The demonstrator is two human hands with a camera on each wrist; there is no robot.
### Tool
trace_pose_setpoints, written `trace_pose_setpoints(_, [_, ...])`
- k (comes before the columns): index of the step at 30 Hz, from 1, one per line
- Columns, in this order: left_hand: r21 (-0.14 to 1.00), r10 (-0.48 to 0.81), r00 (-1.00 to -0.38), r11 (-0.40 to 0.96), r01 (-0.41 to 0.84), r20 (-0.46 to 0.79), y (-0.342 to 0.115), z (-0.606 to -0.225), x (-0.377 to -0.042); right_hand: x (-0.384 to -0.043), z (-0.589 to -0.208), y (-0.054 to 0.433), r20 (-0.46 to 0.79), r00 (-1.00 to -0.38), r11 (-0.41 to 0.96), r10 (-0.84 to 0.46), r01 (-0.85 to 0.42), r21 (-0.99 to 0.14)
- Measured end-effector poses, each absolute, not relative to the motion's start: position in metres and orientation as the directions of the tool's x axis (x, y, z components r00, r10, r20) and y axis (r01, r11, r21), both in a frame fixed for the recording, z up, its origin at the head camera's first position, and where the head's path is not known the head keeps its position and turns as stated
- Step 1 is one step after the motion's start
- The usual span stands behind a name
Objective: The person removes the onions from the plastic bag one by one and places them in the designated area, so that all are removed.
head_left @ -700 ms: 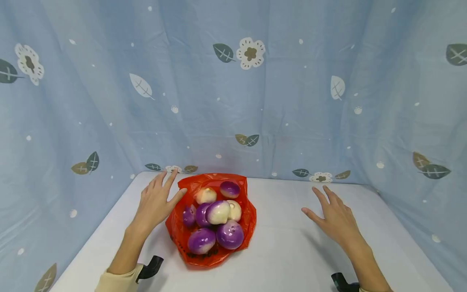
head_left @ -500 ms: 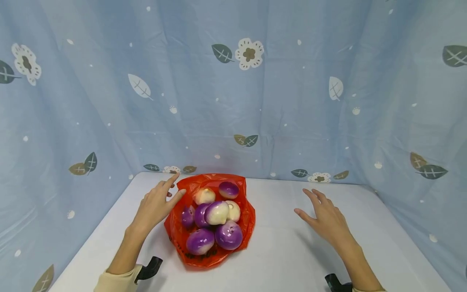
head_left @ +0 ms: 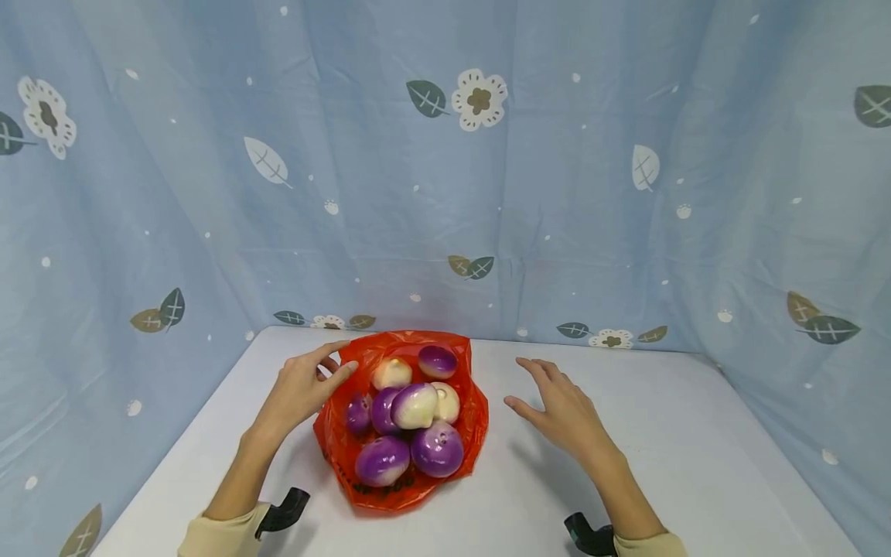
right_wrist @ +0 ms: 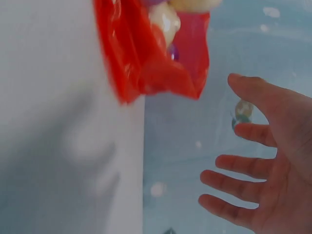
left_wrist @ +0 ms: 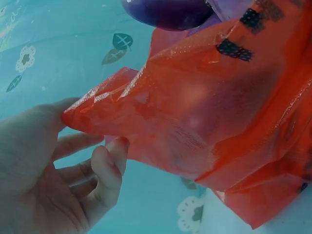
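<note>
A red plastic bag (head_left: 475,425) lies spread wide on the white table, with several glossy purple-and-white onions (head_left: 437,449) showing in it. At the bag's far left corner is my left hand (head_left: 295,391), thumb and forefinger apart on either side of the bag's edge. In the left wrist view, that bag corner (left_wrist: 97,114) overlaps the thumb side, and the other fingers (left_wrist: 109,170) are bent below it. To the right of the bag hovers my right hand (head_left: 567,414), fingers spread and nothing in it. The right wrist view shows its palm facing the bag (right_wrist: 161,78).
Behind and beside the white table (head_left: 696,449) hangs a blue curtain (head_left: 557,193) printed with leaves and flowers. Each wrist carries a black mount (head_left: 284,510). The right hand's shadow falls on the tabletop.
My right hand has moved left, closer to the bag. The left hand's fingers have bent inward, bringing forefinger and thumb nearer each other at the bag's edge. The bag and onions stay put.
</note>
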State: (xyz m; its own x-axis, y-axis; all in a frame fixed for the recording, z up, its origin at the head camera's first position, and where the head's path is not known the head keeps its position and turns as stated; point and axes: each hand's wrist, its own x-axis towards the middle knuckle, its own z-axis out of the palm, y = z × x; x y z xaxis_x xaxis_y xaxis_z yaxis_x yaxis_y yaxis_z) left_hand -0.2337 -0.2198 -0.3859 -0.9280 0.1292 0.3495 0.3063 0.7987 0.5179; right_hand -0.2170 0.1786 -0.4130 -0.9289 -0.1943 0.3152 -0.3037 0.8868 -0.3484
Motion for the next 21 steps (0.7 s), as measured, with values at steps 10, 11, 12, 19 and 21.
trace_pose_setpoints(10, [0.532, 0.15, -0.937, 0.79, 0.305, 0.316, -0.22, -0.385, -0.237, -0.215, -0.409, 0.133, 0.312, -0.907, 0.829, -0.284, -0.395, -0.395])
trace_pose_setpoints(11, [0.532, 0.156, -0.937, 0.788, 0.309, 0.312, -0.22, -0.384, -0.237, -0.214, -0.409, 0.129, 0.315, -0.902, 0.823, -0.295, -0.407, -0.396])
trace_pose_setpoints(12, [0.534, 0.162, -0.938, 0.786, 0.311, 0.307, -0.22, -0.383, -0.237, -0.215, -0.409, 0.126, 0.317, -0.898, 0.817, -0.306, -0.419, -0.398])
trace_pose_setpoints(19, [0.597, 0.207, -0.951, 0.741, 0.306, 0.23, -0.219, -0.377, -0.238, -0.215, -0.408, 0.107, 0.305, -0.876, 0.784, -0.374, -0.474, -0.401])
trace_pose_setpoints(21, [0.617, 0.229, -0.95, 0.723, 0.311, 0.211, -0.219, -0.375, -0.238, -0.215, -0.407, 0.104, 0.303, -0.871, 0.779, -0.386, -0.484, -0.398])
